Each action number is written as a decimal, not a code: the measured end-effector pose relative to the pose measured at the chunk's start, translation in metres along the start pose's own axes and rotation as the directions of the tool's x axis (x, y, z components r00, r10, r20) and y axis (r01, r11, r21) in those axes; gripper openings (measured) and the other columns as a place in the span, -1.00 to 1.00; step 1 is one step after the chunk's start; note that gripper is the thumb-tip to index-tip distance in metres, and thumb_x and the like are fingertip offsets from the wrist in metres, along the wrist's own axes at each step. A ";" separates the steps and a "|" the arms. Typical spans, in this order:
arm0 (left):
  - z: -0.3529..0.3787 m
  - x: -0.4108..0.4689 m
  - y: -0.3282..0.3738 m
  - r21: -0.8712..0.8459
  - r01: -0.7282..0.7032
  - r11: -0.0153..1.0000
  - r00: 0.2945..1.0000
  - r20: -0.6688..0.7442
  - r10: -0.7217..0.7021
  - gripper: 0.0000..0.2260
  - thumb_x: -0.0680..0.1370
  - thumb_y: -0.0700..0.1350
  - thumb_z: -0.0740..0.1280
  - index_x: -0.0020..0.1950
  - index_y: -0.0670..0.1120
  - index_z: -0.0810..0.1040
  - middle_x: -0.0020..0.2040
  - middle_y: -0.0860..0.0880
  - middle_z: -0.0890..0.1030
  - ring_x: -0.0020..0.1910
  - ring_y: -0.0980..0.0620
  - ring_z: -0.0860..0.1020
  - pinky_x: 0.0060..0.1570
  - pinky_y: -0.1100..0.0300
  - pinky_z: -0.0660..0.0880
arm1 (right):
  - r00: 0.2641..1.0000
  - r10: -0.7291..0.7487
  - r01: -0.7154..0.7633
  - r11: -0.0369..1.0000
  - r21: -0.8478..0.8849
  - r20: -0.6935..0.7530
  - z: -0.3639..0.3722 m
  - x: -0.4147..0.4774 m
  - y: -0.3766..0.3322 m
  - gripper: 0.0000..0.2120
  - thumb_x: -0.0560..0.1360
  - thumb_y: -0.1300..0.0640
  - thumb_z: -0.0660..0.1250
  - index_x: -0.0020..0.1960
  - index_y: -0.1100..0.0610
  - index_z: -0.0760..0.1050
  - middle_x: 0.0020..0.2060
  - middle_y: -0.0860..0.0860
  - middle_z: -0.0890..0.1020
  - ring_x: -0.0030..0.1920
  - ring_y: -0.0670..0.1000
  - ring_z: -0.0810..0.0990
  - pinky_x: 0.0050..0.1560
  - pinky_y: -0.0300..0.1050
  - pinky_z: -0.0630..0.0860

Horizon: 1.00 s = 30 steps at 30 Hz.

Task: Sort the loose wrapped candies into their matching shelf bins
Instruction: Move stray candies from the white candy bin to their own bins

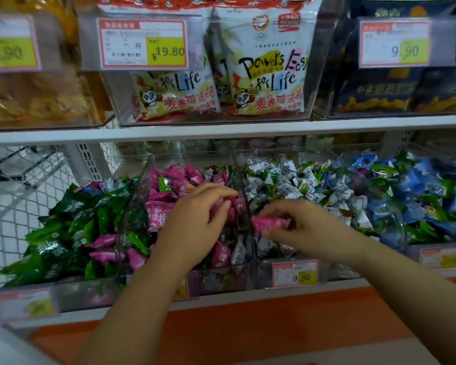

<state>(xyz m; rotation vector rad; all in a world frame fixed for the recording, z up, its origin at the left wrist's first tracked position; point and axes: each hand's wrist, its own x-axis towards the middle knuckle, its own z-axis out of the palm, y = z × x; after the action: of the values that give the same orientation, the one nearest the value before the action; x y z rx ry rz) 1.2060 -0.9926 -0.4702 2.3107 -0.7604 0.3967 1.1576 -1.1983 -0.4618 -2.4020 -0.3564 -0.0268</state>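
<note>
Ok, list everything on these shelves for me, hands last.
green candies: many, green, leftmost bin, a few pink strays on top
pink candies: many, pink, second bin, some green strays
white candies: many, white and green, third bin
blue candies: many, blue mixed with green, rightmost bin
snack bags: two, white and red, upper shelf middle
dark bags: count unclear, dark blue, upper shelf right
price tags: several, red-edged with yellow patch, bin fronts
wire basket: one, white, far left
single pink candy: one, pink, over third bin
left hand: fingers curled on pink candies, second bin
right hand: pinches single pink candy
</note>
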 end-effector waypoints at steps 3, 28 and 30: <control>-0.011 -0.002 -0.012 -0.009 0.073 0.997 0.987 -0.142 -0.074 -0.78 0.59 -0.14 0.24 0.19 0.03 0.58 0.10 0.16 0.54 0.00 0.27 0.45 -0.06 0.58 0.27 | 0.968 -0.062 0.063 0.998 -0.006 -0.244 0.005 0.017 -0.018 -0.82 0.52 0.07 0.34 0.12 0.02 0.52 -0.15 -0.17 0.52 -0.28 -0.26 0.50 -0.33 -0.40 0.40; 0.020 0.008 0.013 -0.029 -0.015 0.999 1.000 -0.017 0.014 -0.79 0.60 -0.12 0.23 0.19 0.04 0.57 0.13 0.14 0.53 0.12 0.19 0.45 0.17 0.26 0.36 | 0.981 0.074 -0.108 0.977 -0.185 -0.179 -0.049 -0.018 0.031 -0.81 0.54 0.12 0.31 0.12 -0.04 0.58 0.00 -0.20 0.64 -0.11 -0.27 0.59 -0.12 -0.43 0.50; 0.029 0.010 0.020 -0.037 -0.040 0.999 0.999 0.035 0.041 -0.78 0.61 -0.11 0.22 0.20 0.04 0.56 0.13 0.14 0.53 0.12 0.18 0.46 0.16 0.23 0.40 | 0.989 0.120 -0.135 0.971 -0.196 -0.083 -0.059 -0.035 0.039 -0.82 0.53 0.12 0.32 0.10 -0.05 0.59 -0.08 -0.28 0.60 -0.15 -0.31 0.58 -0.17 -0.42 0.50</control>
<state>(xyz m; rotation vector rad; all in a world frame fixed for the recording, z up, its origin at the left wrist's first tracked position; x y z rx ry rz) 1.2041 -1.0283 -0.4765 2.2772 -0.8268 0.3575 1.1386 -1.2728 -0.4465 -2.6117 -0.1724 -0.0929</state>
